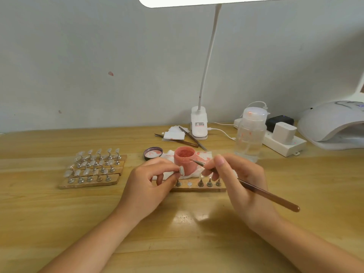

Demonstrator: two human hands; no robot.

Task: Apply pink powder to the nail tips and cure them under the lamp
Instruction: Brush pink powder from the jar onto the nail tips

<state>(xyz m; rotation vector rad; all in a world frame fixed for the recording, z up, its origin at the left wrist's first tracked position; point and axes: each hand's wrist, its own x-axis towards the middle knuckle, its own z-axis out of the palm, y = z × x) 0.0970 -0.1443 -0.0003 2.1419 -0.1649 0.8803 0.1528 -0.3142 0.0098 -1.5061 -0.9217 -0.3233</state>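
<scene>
Pinched between thumb and fingertips of the left hand: a single nail tip on its small stand, lifted off the near wooden strip and turned face-up toward the tool, apparently so the powder lands on the tip alone. Gripped pen-style in the right hand: a slim brown brush, point at about ten o'clock from the knuckles, hovering just off the rim of the open pink powder jar, handle trailing out to four o'clock. Jar parked directly behind the raised tip, at twelve o'clock from both hands, likely to keep the trip from powder to nail short. Under the jar, a stained white tissue, seemingly there to catch spills; jar lid set aside at ten o'clock. On the near strip, one bare magnet spot beside four remaining stands. At nine o'clock, stacked strips of waiting nail tips. At two o'clock, well apart, the white curing lamp, mouth open toward the desk, ready for the later step. Overhead, a clip-on desk light on a bent neck.
</scene>
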